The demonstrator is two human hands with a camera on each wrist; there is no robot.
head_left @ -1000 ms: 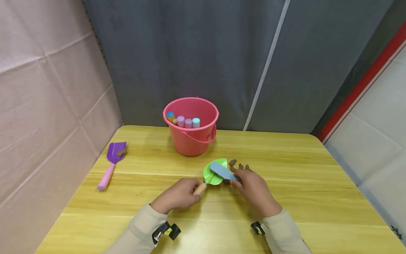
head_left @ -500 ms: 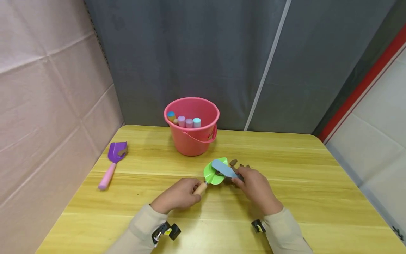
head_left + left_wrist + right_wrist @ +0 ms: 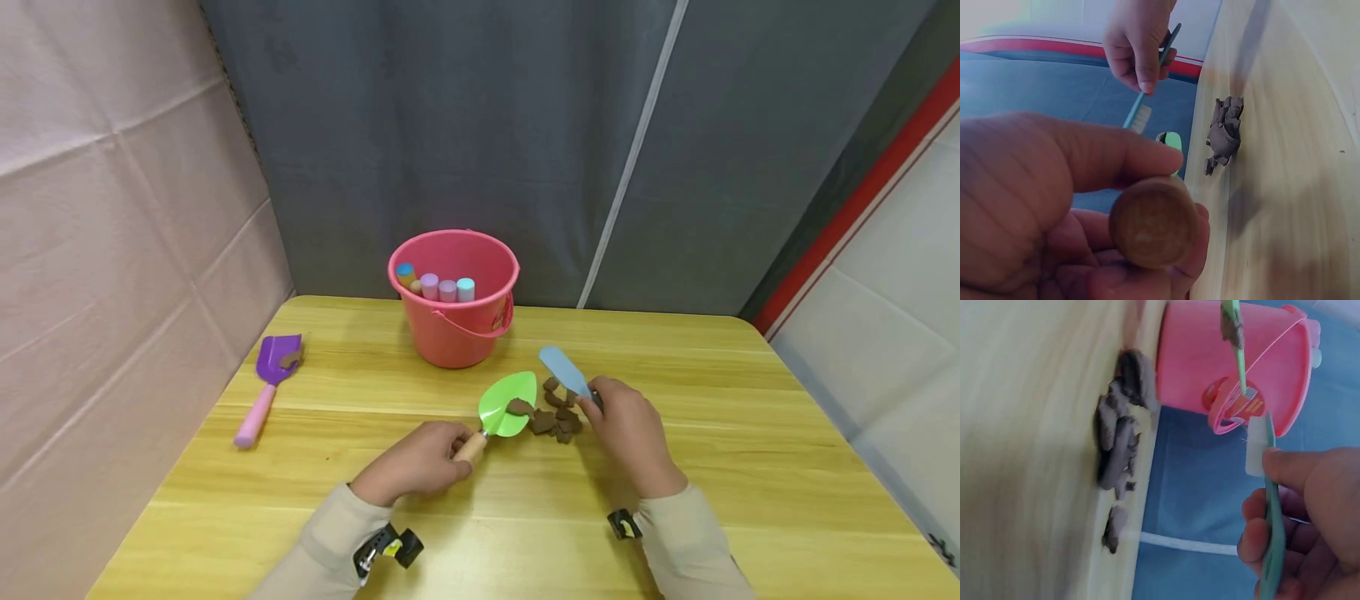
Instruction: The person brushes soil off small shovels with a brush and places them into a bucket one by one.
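My left hand (image 3: 416,462) grips the wooden handle (image 3: 1154,225) of a small green trowel (image 3: 495,404). A brown clod (image 3: 519,407) lies on the right side of its leaf-shaped blade. In my right hand (image 3: 630,429) is a light blue brush (image 3: 562,369), held by its handle; white bristles (image 3: 1255,447) show in the right wrist view. The brush is above several brown clods (image 3: 566,423) heaped on the table just right of the trowel. The right wrist view shows the bristles apart from these clods.
Behind the trowel stands a pink bucket (image 3: 453,342) holding several pieces with blue, purple and yellow ends. A purple shovel (image 3: 277,358) with a pink handle lies at the left of the wooden table (image 3: 712,400), a brown lump on its blade. A grey curtain (image 3: 450,125) hangs behind.
The brush was over the trowel blade; my right hand has lifted it away to the right and back, uncovering the clod on the blade and the heap. The trowel has stayed nearly in place.
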